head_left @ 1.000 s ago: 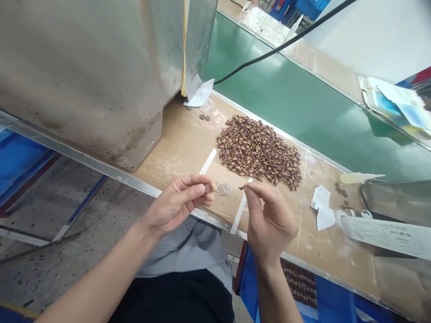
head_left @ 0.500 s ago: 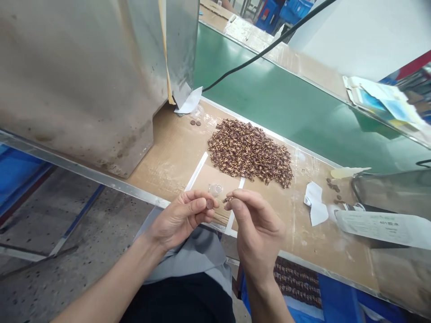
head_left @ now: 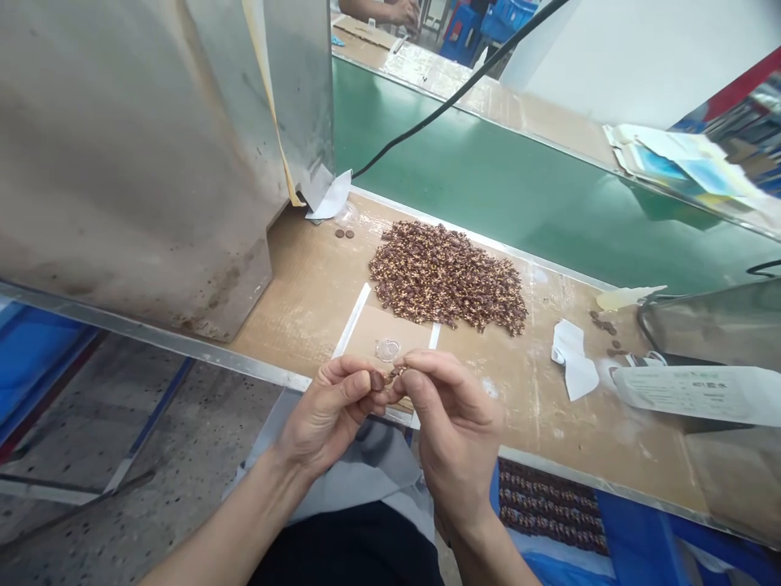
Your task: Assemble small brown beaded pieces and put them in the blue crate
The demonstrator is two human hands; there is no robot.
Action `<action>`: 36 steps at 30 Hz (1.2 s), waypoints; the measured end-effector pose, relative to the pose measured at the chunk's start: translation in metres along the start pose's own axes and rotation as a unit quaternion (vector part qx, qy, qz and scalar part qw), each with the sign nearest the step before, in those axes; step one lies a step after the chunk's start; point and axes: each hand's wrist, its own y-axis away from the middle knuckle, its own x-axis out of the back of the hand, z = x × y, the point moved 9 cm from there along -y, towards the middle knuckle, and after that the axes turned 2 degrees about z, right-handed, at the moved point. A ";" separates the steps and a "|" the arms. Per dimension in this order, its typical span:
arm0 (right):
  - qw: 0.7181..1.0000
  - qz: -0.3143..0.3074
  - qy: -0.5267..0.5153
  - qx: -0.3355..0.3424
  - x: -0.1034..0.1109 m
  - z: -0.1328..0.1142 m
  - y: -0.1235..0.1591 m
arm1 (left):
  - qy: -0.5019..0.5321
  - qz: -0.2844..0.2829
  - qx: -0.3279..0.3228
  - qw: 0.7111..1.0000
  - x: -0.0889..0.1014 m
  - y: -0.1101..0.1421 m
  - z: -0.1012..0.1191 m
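Observation:
Between the thumb and fingers of my left hand (head_left: 333, 407) is a small round brown disc (head_left: 377, 380). My right hand (head_left: 455, 415) pinches a small brown piece with light bits (head_left: 398, 372), much like those in the heap. The two hands are close together, and the piece is right beside the disc; whether they touch I cannot tell. Just beyond my fingertips a small clear round dish (head_left: 387, 350) lies on the brown board between two white strips. Farther back spreads a large heap of small brown and yellow pieces (head_left: 448, 277).
A metal box (head_left: 152, 163) stands at left. Two brown discs (head_left: 345, 233) lie near it; several more (head_left: 604, 325) lie at right by white paper (head_left: 573, 358) and a white glue packet (head_left: 701, 395). A black cable (head_left: 457, 94) crosses above the green belt (head_left: 457, 171). A co-worker's hand (head_left: 403, 14) shows far back.
My right hand has moved left, bringing its small piece up to the disc in my left hand. The view has shifted slightly, and more of a co-worker's arm now shows.

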 end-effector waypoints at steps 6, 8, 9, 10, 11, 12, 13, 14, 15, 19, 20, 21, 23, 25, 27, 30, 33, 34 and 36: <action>1.000 -0.004 0.008 0.012 -0.002 -0.005 -0.004 | -0.005 0.003 -0.003 1.000 0.001 0.000 0.001; 1.000 -0.004 0.015 0.018 -0.002 -0.007 -0.004 | -0.004 0.002 0.001 1.000 0.001 0.000 -0.001; 1.000 -0.004 0.019 0.021 -0.002 -0.007 -0.005 | -0.003 0.001 0.002 1.000 0.002 0.000 -0.001; 0.999 -0.004 0.023 0.023 -0.002 -0.008 -0.004 | -0.002 0.001 0.002 1.000 0.002 0.001 -0.001; 0.999 -0.005 0.028 0.025 -0.001 -0.008 -0.004 | -0.001 0.001 0.002 1.000 0.002 0.001 -0.001; 0.999 -0.006 0.033 0.026 -0.001 -0.008 -0.004 | 0.000 0.001 0.002 1.000 0.003 0.001 -0.001; 0.999 -0.007 0.038 0.027 -0.001 -0.008 -0.004 | 0.000 0.002 0.002 1.000 0.003 0.001 -0.001; 0.999 -0.007 0.042 0.027 -0.001 -0.007 -0.003 | -0.001 0.003 0.003 1.000 0.003 0.000 -0.001; 0.999 -0.008 0.045 0.027 -0.001 -0.007 -0.003 | -0.003 0.005 0.003 1.000 0.003 0.000 -0.001; 0.998 -0.009 0.054 0.035 0.000 -0.009 -0.003 | -0.013 0.004 0.005 1.000 0.002 0.000 0.000; 0.998 -0.010 0.058 0.036 0.000 -0.009 -0.003 | -0.014 0.004 0.006 1.000 0.002 0.000 0.000; 0.997 -0.011 0.061 0.038 0.000 -0.009 -0.003 | -0.014 0.004 0.007 1.000 0.002 0.000 0.000; 0.997 -0.013 0.067 0.045 0.000 -0.009 -0.003 | -0.014 0.006 0.008 1.000 0.003 0.000 -0.001; 0.996 -0.012 0.069 0.051 0.000 -0.008 -0.002 | -0.012 0.009 0.007 1.000 0.005 0.000 -0.002; 0.996 -0.010 0.070 0.056 0.001 -0.007 -0.001 | -0.009 0.009 0.006 1.000 0.006 0.000 -0.002; 0.995 -0.002 0.071 0.071 0.003 -0.007 0.001 | -0.009 0.014 0.007 1.000 0.007 0.002 -0.003; 0.992 0.008 0.075 0.097 0.004 -0.010 0.004 | -0.004 0.019 0.007 1.000 0.006 0.003 -0.004; 0.991 0.010 0.077 0.106 0.004 -0.011 0.004 | -0.001 0.019 0.007 1.000 0.006 0.004 -0.004; 0.990 0.014 0.080 0.119 0.004 -0.012 0.006 | 0.007 0.016 0.007 1.000 0.004 0.004 -0.005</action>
